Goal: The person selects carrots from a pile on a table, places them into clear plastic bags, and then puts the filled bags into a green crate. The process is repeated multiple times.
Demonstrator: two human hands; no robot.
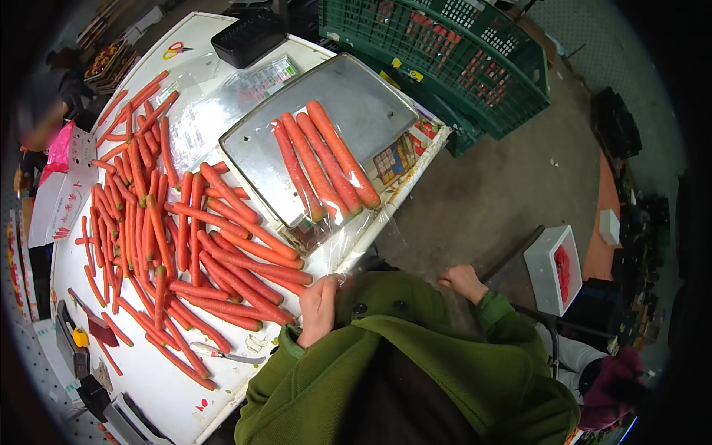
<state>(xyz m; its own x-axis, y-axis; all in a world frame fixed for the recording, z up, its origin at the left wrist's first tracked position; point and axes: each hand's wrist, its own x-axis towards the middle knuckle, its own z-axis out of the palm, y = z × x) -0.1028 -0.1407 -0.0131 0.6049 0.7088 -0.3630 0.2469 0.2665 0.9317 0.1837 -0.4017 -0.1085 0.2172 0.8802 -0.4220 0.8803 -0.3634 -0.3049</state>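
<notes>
Several carrots lie side by side in a clear plastic bag on the metal platform of a weighing scale. The bag's loose end hangs over the table edge towards me. My left hand pinches the clear plastic near that edge, beside the loose carrots. Off the table to the right, my right hand has its fingers curled. Whether thin film is between them is too faint to tell. A big heap of loose carrots covers the white table on the left.
A knife lies near the table's front edge, scissors at the far end. A black tray and green crates stand beyond the scale. A white foam box stands right. Another person is across the table.
</notes>
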